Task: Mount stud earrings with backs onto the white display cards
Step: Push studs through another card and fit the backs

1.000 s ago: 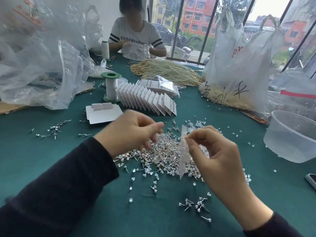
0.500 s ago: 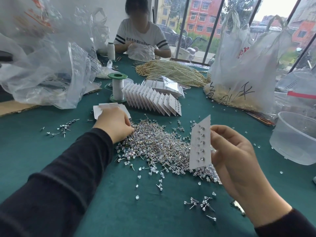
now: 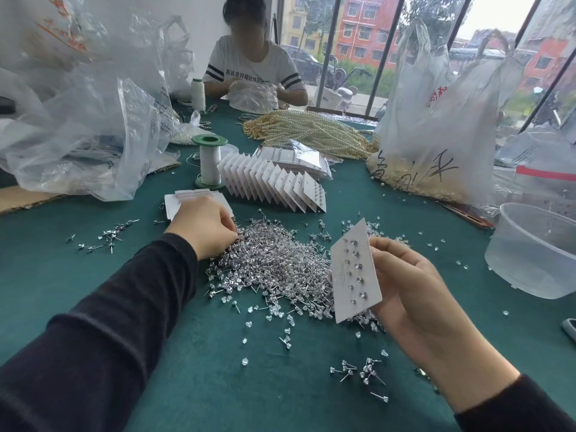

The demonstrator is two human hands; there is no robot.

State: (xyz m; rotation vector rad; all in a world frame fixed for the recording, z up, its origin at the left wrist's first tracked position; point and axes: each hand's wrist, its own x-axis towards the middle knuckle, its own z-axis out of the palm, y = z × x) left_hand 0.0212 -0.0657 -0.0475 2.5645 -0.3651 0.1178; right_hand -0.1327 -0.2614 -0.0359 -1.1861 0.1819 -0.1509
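Green felt tabletop is stretching out before tall windows, and a person in a striped-sleeve white shirt is sitting at its far side. At the near side, the right hand is holding a white rectangular display card upright by its edge, fingers curled behind it and thumb in front, with two columns of small studs showing on its face. The card is hanging just above the right edge of a big heap of silver stud earrings and clear backs. The left hand is reaching knuckles-up into the heap's left edge, fingers bent down among the studs; I cannot tell whether they are pinching one. A fanned row of filled white cards is standing beyond the heap.
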